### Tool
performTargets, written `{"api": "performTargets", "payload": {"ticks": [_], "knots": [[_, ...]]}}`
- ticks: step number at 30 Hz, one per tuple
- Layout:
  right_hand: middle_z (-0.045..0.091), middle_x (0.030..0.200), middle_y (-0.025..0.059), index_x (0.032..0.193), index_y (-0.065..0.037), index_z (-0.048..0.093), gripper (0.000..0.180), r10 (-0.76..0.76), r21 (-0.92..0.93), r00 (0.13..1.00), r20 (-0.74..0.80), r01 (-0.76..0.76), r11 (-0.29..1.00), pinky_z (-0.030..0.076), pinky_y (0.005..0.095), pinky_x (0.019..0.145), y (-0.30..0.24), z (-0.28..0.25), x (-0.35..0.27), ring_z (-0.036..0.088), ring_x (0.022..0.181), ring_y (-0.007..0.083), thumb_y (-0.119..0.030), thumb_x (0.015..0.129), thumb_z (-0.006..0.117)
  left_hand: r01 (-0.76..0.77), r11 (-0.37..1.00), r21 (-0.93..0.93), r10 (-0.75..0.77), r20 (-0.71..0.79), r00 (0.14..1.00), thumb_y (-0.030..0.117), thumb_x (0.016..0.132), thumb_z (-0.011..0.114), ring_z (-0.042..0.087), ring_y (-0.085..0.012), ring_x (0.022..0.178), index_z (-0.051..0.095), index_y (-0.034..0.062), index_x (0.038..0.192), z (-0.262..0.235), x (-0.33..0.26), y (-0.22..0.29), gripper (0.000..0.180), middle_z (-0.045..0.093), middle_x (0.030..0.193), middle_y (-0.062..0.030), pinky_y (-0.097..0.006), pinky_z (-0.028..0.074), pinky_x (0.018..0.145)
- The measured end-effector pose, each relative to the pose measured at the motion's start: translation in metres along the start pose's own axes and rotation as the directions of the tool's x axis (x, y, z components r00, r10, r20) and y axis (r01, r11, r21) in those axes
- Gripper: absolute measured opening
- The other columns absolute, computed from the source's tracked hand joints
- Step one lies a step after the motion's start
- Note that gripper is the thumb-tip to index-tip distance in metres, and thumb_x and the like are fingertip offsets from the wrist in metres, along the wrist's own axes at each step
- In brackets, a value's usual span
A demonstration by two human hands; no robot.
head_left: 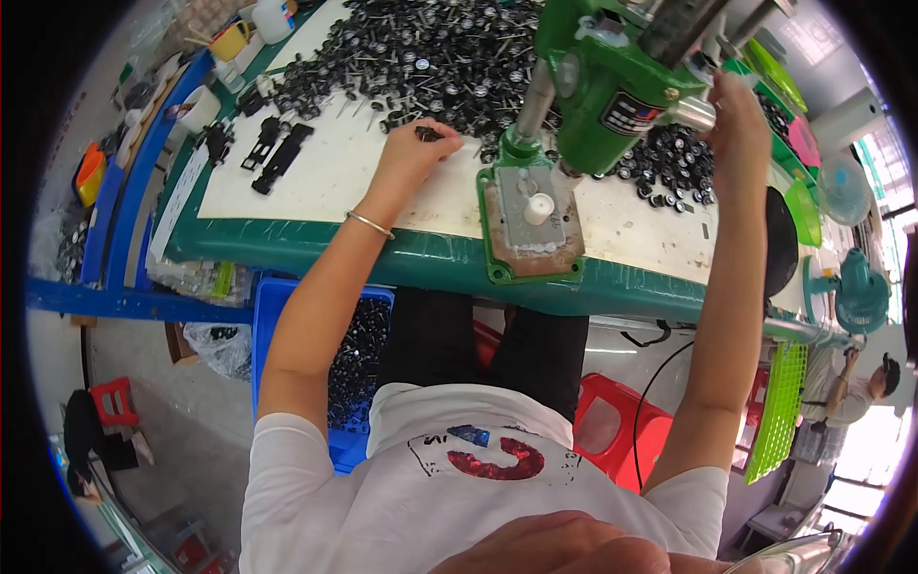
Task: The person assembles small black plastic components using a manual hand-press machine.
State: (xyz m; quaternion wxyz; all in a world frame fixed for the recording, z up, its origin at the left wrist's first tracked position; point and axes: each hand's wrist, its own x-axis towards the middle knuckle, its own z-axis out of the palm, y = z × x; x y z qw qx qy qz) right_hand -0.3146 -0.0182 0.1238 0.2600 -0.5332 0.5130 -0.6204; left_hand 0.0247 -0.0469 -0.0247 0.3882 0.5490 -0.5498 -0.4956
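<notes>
My left hand (417, 158) is over the white tabletop, at the near edge of the heap of small black wheels with metal pins (430, 57). Its fingers are closed on a small black part (429, 134), partly hidden by them. To the right stands a green bench press (598, 110). A white round holder (538, 208) sits on the metal plate (521, 230) of its base. My right hand (741, 124) is raised at the right side of the press, its fingers curled at the lever end, which the hand mostly covers.
Black chassis-like parts (279, 158) lie at the left of the table. More wheels (669, 163) lie right of the press. Below the edge, a blue bin (273, 297) holds black parts, beside a red stool (622, 421). Another person (851, 397) is at the far right.
</notes>
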Motion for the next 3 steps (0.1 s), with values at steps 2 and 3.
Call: {"api": "performTargets", "payload": {"ticks": [2,3], "knots": [[0.062,0.069,0.0018,0.100,-0.009,0.070,0.028,0.078,-0.155,0.996,0.044,-0.070,0.985,0.043,0.0203,0.051,0.048,-0.023,-0.013,0.055,0.057,0.0067,-0.033,0.085,0.067,-0.099,0.950,0.297,0.111,-0.022,0.994,0.017,0.078,0.068,0.060,-0.0187,0.063,0.063,0.0107,0.109,0.001,0.015,-0.005,0.032,0.066,0.081,-0.0045,-0.033,0.050,0.058],[0.058,0.066,-0.0021,0.114,-0.011,0.063,0.032,0.105,-0.377,0.985,0.134,-0.047,0.925,0.041,0.0184,0.049,0.058,-0.025,-0.024,0.053,0.057,0.0040,-0.030,0.090,0.064,-0.168,0.805,0.569,0.232,-0.042,0.972,0.022,0.077,0.071,0.065,-0.0232,0.068,0.064,0.0146,0.114,0.001,0.018,-0.008,0.039,0.071,0.089,-0.0074,-0.036,0.051,0.059]]}}
